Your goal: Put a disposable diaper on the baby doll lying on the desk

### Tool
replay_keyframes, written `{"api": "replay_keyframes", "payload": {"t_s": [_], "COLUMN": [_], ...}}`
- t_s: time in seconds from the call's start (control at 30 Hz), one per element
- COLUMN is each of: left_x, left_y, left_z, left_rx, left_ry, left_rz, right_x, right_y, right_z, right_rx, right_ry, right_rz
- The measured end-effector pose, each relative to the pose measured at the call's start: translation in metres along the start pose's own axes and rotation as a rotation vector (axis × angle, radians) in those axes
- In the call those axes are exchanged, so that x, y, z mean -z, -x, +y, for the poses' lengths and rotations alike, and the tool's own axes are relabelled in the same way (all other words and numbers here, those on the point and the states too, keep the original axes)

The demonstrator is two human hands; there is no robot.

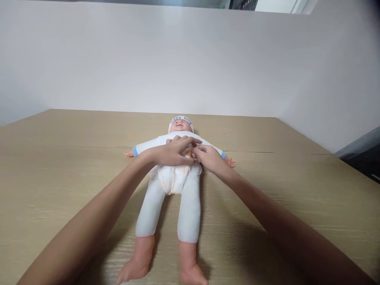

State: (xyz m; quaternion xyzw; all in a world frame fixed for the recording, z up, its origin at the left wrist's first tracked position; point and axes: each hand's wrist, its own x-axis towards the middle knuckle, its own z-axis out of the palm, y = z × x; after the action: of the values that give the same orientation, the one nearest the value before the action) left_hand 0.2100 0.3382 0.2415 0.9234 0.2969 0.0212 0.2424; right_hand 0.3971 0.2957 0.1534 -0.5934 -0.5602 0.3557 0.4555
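A baby doll (173, 174) lies on its back in the middle of the frame on a light wooden table (59, 166), head toward the top of the picture and bare feet toward the bottom edge. It wears a white top with blue cuffs, white leggings, a white cap with blue lettering, and a diaper (173, 179) around its hips. 2 bare arms reach in from the lower left and lower right corners, both stretched nearly straight. The left hand (175, 152) lies palm down across the doll's belly, fingers spread and pointing right. The right hand (209, 156) meets it at the waist, fingertips curled and pinched on the upper edge of the diaper, touching the left hand's fingers. The hands are together, pressed on the doll's middle; what exactly the pinch holds is too small to tell. The work in hand appears to be fastening or adjusting the diaper at the waistband, which likely calls for holding the belly steady while the edge is pressed flat. A plain white wall (190, 59) fills the upper half.
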Motion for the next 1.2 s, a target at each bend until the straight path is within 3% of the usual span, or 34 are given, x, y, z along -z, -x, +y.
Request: {"api": "replay_keyframes", "payload": {"t_s": [0.27,0.47,0.67,1.0,1.2], "left_x": [0.0,-0.003,-0.009,-0.014,-0.018], "left_y": [-0.001,-0.002,-0.004,-0.006,-0.007], "left_z": [-0.001,0.0,0.001,0.002,0.004], "left_rx": [0.013,0.05,0.047,0.045,0.025], "left_ry": [0.063,0.079,0.028,-0.084,-0.105], "left_rz": [0.004,0.025,0.054,0.077,0.109], "right_x": [0.009,0.012,0.016,0.037,0.031], "right_y": [0.002,0.0,-0.001,-0.004,0.003], "right_z": [0.003,0.01,0.011,0.012,0.009], "right_rx": [0.142,0.231,0.173,0.052,0.033], "right_ry": [0.161,0.006,-0.084,-0.06,0.004], "right_rz": [-0.084,-0.172,-0.204,-0.089,-0.1]}}
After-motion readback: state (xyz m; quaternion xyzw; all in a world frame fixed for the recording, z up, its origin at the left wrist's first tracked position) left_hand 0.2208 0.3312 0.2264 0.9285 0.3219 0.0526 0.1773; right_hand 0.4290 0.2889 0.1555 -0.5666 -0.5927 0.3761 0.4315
